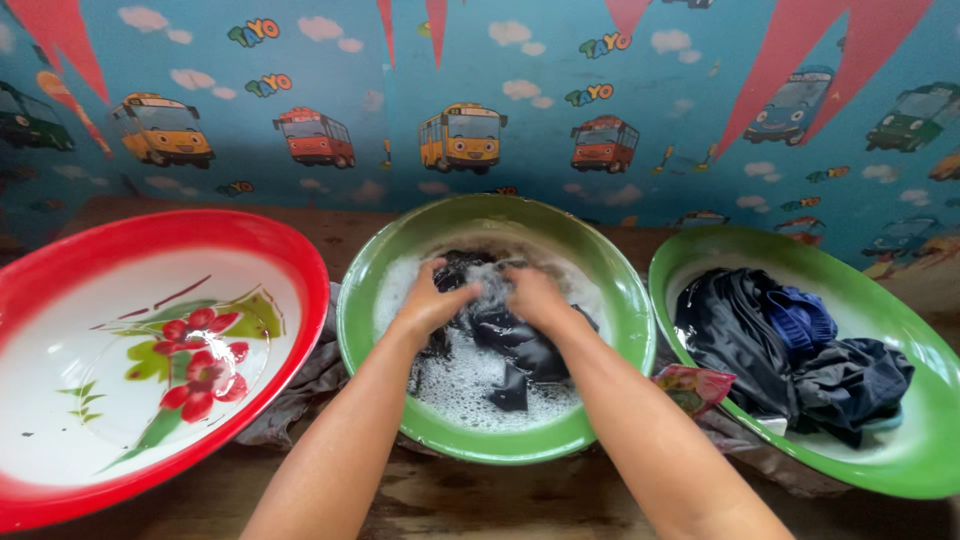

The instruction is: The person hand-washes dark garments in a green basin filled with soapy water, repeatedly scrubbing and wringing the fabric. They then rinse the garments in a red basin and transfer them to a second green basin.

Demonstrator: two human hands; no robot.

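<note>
A red-rimmed basin [300, 262] sat beside the middle green basin [612, 290], where a dark garment [520, 350] lay in suds; the left hand [432, 298] and right hand [535, 296] both gripped it, fingers curled

Wall [540, 60]: blue sheet printed with white clouds and cartoon buses, running across the whole back.
Buses: yellow [462, 137], red [315, 137], blue [790, 105] and green [915, 115], in a loose row.
Red shapes [800, 70]: long pointed triangles hanging down from the top edge of the print.
Surface [470, 500]: dark brown worn wood, damp-looking, meeting the wall at the back.
Light: even, soft daylight, no hard shadows.
</note>
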